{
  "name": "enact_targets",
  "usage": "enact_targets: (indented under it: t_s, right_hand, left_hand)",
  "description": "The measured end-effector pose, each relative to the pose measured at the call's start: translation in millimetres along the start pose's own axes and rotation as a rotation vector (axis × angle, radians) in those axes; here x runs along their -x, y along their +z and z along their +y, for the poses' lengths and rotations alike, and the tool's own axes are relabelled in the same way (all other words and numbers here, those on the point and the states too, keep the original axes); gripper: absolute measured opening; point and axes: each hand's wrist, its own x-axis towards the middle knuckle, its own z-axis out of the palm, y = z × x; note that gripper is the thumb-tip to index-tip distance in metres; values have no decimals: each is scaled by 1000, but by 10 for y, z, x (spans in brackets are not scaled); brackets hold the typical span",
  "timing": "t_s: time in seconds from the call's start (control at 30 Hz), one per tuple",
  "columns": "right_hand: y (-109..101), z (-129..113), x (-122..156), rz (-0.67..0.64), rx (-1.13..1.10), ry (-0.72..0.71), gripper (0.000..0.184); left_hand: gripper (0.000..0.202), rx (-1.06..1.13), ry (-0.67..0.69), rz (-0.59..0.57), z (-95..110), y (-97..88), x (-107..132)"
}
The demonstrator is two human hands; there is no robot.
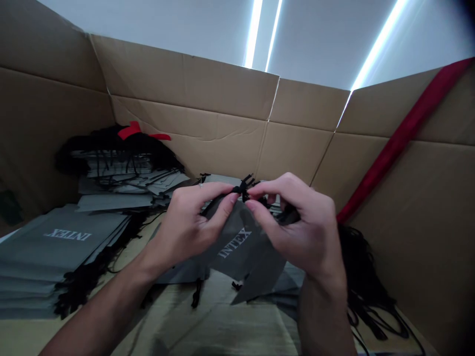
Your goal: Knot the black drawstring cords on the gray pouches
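Observation:
Both my hands are raised at the middle of the view, over the floor of a large cardboard box. My left hand and my right hand pinch the black drawstring cord at the top of a grey fabric bag printed "INTEX". The bag hangs below my fingers, its lower corner pointing down. Thumbs and forefingers of the two hands meet at the cord's knot.
A flat stack of grey INTEX bags lies at the left. Behind it is a bundle of bags with black cords and a red tie. Loose black cords lie at the right. A red strap crosses the box's right wall.

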Motion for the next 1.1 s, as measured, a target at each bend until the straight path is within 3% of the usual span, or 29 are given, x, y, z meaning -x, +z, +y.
enact_targets:
  t_s: [0.13,0.33,0.53,0.83,1.1]
  right_hand:
    - [138,-2,-24,51,2,-82,9]
    - [134,-1,-20,43,-54,-20,13]
    - [131,17,-6,1,-81,63,15]
    - [119,9,5,-58,-100,115,15]
    - [121,9,-2,-107,-107,46,15]
  left_hand:
    - [14,57,11,-96,30,12,0]
    - [28,103,71,-261,17,-30,-50]
    - [13,47,105,-114,-17,-100,-28]
    - [21,-63,376,-48,-89,-132,24]
    - [16,-189,440,-31,-72,-149,91]
